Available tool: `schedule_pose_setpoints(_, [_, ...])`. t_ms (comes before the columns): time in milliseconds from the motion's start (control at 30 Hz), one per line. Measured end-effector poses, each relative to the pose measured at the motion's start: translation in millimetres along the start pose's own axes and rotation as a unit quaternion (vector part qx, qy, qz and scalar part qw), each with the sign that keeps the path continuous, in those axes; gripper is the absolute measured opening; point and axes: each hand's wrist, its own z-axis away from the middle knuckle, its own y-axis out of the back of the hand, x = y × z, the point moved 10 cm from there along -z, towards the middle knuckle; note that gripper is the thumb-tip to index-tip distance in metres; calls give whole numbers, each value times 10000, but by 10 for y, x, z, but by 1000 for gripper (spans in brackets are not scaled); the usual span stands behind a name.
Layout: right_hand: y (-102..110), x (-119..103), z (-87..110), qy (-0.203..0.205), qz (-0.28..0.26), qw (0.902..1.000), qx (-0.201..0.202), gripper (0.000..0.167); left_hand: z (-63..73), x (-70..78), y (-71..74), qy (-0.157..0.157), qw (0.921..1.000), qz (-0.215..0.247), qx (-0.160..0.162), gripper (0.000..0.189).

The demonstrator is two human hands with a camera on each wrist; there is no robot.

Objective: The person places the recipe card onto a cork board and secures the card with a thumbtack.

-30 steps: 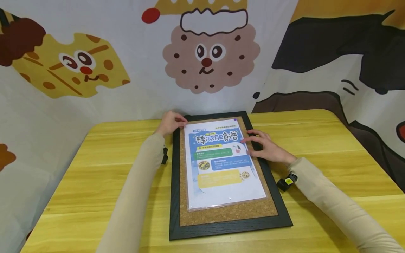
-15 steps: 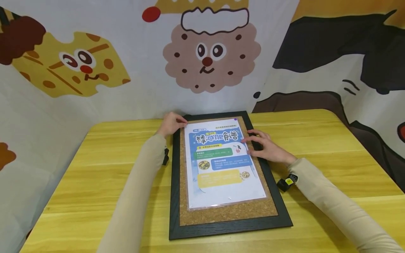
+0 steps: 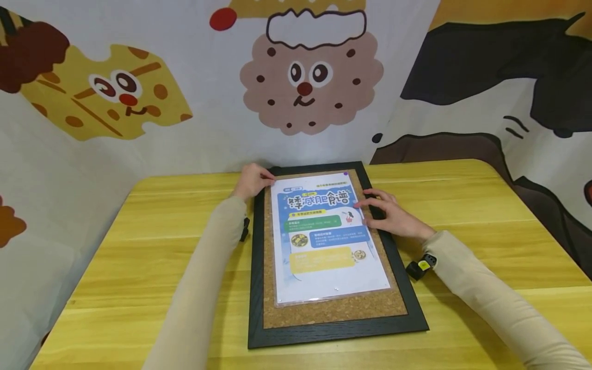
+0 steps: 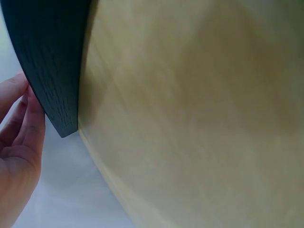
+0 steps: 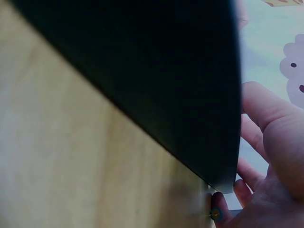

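A printed sheet in a clear plastic sleeve (image 3: pixel 319 282) lies on a cork board (image 3: pixel 342 312) with a black frame (image 3: pixel 337 333). My left hand (image 3: pixel 251 181) reaches over the frame's upper left corner. Its thumb and fingertips come together at the sheet's top left corner; whether something small sits between them is hidden. The left wrist view shows these fingers (image 4: pixel 32 116) partly behind the frame's edge. My right hand (image 3: pixel 393 216) lies across the right side of the frame, fingers spread, the tips at the sheet's right edge. A purple push pin (image 3: pixel 345 173) sits at the sheet's top right corner.
The board lies on a yellow wood-grain table (image 3: pixel 152 267), its top edge close to the cloth backdrop (image 3: pixel 208 139) printed with cartoon food. Small light spots, possibly pins, show near the sheet's lower edge. Each wrist wears a black strapped device (image 3: pixel 418 267).
Both hands keep their places on the board and sheet. The whole head view has shifted very slightly.
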Motion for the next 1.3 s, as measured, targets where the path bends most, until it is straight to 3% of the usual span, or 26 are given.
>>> schedule_pose_setpoints(200, [7,2,2,13,25,10000,30,38,-13,75,-8,-190,9991,-371,-5,13])
schedule_pose_setpoints(667, [16,6,12,15,-8,10000,68,38,-30,92,-12,-66,9990,-437,31,13])
schedule_pose_setpoints(733, [10,4,13,24,1,10000,62,38,-16,70,-10,-32,9997,-257,33,13])
schedule_pose_setpoints(867, [-3,3,9,4,-56,10000,34,39,44,-18,12,89,9984,565,41,18])
schedule_pose_setpoints(967, [-5,7,1,-21,-97,9999,19,38,95,-55,56,22,9957,926,91,21])
schedule_pose_setpoints(1167, [0,5,-14,-38,-74,10000,-39,38,194,13,73,-499,9983,173,-241,23])
schedule_pose_setpoints(1300, [5,15,-21,-74,-44,10000,-45,38,266,56,13,-830,9927,-562,-665,31])
